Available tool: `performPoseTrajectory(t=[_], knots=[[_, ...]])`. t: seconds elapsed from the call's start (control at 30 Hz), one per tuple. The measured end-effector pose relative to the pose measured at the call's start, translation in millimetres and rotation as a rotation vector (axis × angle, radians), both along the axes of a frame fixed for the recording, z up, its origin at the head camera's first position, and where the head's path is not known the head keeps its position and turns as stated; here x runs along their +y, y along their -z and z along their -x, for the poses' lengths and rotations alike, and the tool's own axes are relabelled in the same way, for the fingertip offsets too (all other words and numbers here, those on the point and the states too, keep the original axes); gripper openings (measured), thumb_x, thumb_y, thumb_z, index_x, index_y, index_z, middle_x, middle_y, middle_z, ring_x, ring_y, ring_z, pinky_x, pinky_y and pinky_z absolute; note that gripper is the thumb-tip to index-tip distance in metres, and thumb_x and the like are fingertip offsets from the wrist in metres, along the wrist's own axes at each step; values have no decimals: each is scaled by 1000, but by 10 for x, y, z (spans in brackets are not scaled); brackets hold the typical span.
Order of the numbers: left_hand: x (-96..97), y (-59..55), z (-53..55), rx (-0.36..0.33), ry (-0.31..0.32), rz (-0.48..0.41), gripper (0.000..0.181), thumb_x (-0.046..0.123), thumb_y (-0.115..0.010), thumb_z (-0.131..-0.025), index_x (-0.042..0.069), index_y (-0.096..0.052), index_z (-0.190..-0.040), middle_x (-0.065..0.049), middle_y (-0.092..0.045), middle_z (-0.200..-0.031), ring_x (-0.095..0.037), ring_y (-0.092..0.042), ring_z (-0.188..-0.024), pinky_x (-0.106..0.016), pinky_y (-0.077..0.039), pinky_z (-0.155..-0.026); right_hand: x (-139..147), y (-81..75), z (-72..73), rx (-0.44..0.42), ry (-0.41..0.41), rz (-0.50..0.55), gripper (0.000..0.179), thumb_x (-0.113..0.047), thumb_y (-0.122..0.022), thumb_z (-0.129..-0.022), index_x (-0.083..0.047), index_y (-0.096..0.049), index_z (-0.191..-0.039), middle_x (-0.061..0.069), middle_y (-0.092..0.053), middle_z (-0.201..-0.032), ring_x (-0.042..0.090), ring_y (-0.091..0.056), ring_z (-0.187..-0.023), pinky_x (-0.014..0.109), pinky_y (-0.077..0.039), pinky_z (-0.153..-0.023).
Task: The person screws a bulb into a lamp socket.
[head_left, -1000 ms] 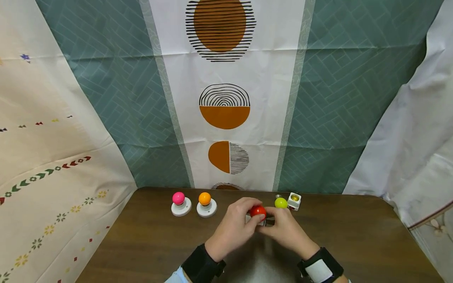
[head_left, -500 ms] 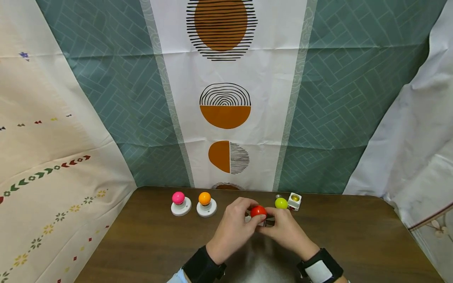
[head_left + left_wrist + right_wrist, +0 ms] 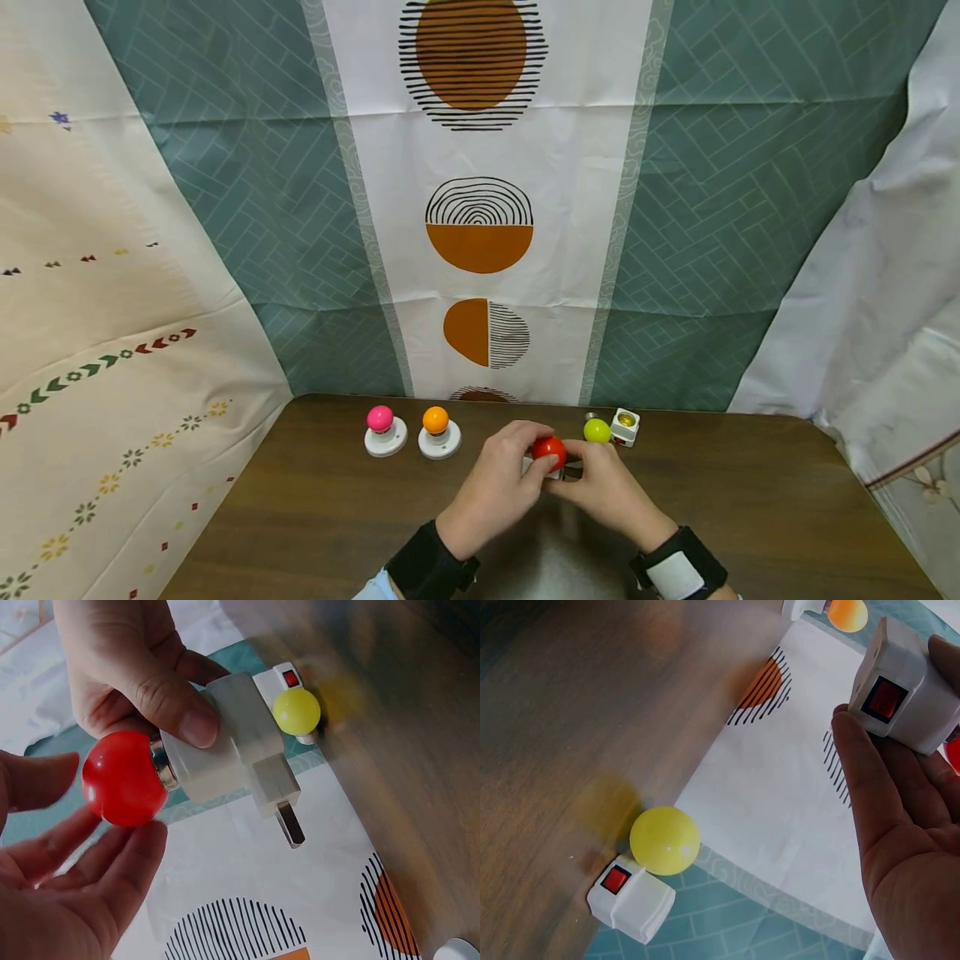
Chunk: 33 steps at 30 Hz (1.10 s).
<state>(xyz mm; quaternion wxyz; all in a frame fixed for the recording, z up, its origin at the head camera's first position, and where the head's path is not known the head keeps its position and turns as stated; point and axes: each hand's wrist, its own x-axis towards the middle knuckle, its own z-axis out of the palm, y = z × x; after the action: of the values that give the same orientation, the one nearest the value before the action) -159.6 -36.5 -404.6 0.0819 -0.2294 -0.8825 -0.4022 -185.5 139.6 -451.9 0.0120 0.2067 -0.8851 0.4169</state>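
My left hand (image 3: 497,475) has its fingers and thumb around a red light bulb (image 3: 124,778). In the left wrist view the bulb's metal base shows partly, seated in the mouth of a white plug-in lamp socket (image 3: 214,750). My right hand (image 3: 606,482) grips that socket, thumb (image 3: 199,724) across its side. A flat metal plug prong (image 3: 290,825) sticks out of the socket's far end. The right wrist view shows a red rocker switch (image 3: 886,699) on the socket. In the head view my hands cover most of the socket.
A yellow-green bulb (image 3: 596,430) lies beside a second white socket (image 3: 624,427) at the table's back edge. To the left stand a pink bulb (image 3: 379,419) and an orange bulb (image 3: 434,421) in round white bases. Patterned cloth (image 3: 480,333) hangs behind the brown table (image 3: 315,500).
Both hands stay at nearly the same spot with the red bulb and socket. The whole head view shifts only slightly.
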Motion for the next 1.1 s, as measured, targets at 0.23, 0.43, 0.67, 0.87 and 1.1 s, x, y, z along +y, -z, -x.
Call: performPoseTrajectory(t=[0.23,0.43,0.67,0.87,1.1], knots=[[-12,29,-37,-2,-147,-45,35,30,-69,-84,16,-62,-115,3,-60,-108,-14,-58,-92,-24,-52,-77,4,8,3,9,-2,24,33,-35,-80,-70,-27,-67,-99,-16,-68,-91,0,-61,-81,27,-55,-77],[2,44,-27,-4,-135,-68,30,33,-70,-83,15,-65,-106,5,-62,-97,-11,-59,-87,-20,-51,-75,-4,12,9,22,-1,25,33,-34,-80,-71,-26,-67,-99,-14,-68,-91,1,-61,-80,26,-54,-75],[2,23,-15,-42,-84,-73,25,22,-68,-86,13,-64,-109,4,-62,-101,-8,-58,-88,-25,-54,-78,-6,10,5,37,-5,24,33,-35,-80,-71,-27,-67,-100,-15,-68,-93,0,-61,-82,25,-53,-76],[-13,12,1,-78,-30,-37,28,16,-62,-90,12,-60,-117,2,-61,-112,-8,-59,-96,-21,-52,-84,9,-3,3,1,-20,37,37,-36,-80,-71,-27,-66,-104,-16,-68,-96,0,-62,-86,24,-53,-80],[-26,-2,2,-82,-21,-61,29,17,-60,-91,16,-59,-120,3,-60,-116,-9,-59,-99,-19,-52,-82,9,-15,-1,-15,-17,46,37,-39,-79,-71,-27,-67,-104,-16,-68,-96,1,-62,-86,25,-54,-79]])
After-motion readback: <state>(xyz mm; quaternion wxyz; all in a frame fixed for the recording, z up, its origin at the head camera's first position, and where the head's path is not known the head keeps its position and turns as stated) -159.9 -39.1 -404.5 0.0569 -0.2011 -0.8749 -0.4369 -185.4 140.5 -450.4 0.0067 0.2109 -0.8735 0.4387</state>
